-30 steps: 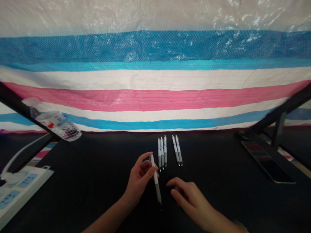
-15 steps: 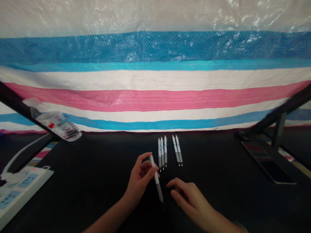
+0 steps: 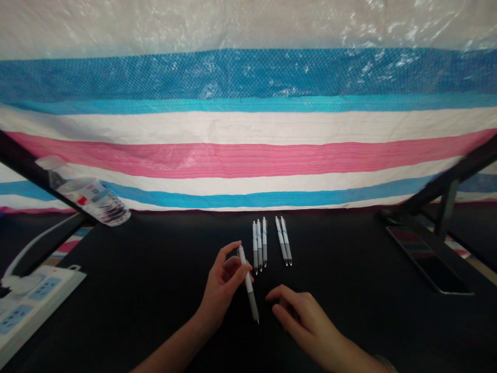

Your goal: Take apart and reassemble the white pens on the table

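Observation:
In my left hand is a white click pen with a grey grip, pinched between thumb and fingers. It slants with its tip down and to the right, and my index fingertip is at its clicker end. My right hand is low over the black table, palm down, fingers loosely bent and the thumb apart from the index finger, holding nothing. Beyond my hands lie similar pens: a group of three just past my left fingers, and a pair to their right.
A power strip with a plug in it sits at the left edge. A clear plastic bottle leans by the dark bar at back left. A phone lies on the right, near a dark support bar. Striped sheeting hangs behind the table.
The pen in my left hand has shifted slightly left, its tip swinging a little toward the left. My right hand and the pens on the table have stayed put.

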Motion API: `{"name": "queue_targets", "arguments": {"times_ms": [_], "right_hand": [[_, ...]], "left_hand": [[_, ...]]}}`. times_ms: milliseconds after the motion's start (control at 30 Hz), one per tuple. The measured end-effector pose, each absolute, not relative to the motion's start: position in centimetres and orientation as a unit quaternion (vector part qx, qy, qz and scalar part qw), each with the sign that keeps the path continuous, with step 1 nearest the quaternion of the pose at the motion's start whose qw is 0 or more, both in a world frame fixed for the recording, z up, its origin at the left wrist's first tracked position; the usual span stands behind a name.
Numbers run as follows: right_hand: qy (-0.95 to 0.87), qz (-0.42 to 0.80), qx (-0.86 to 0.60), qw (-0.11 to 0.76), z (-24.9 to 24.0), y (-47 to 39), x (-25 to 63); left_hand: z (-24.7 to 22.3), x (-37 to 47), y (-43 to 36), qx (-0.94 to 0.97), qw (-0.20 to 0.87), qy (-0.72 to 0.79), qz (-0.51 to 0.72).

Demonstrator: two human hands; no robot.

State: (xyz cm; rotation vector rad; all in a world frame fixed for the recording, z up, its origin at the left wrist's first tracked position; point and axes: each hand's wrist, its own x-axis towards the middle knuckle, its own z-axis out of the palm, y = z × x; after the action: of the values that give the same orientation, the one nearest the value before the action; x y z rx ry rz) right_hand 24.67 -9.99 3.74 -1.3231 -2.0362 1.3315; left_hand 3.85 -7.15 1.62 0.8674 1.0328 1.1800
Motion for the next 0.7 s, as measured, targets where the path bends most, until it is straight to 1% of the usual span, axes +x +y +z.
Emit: {"name": "queue_targets", "arguments": {"times_ms": [433,700], "right_hand": [[-0.723,0.471,-0.468,0.191,3.38,-10.17,24.73],[-0.731,0.467,-0.458,0.195,3.3,-10.03,24.82]], "left_hand": [[1.52,3.98,-7.04,0.375,0.626,0.45,0.515],[2.33,4.37,-7.21,0.374,0.615,0.465,0.515]]}}
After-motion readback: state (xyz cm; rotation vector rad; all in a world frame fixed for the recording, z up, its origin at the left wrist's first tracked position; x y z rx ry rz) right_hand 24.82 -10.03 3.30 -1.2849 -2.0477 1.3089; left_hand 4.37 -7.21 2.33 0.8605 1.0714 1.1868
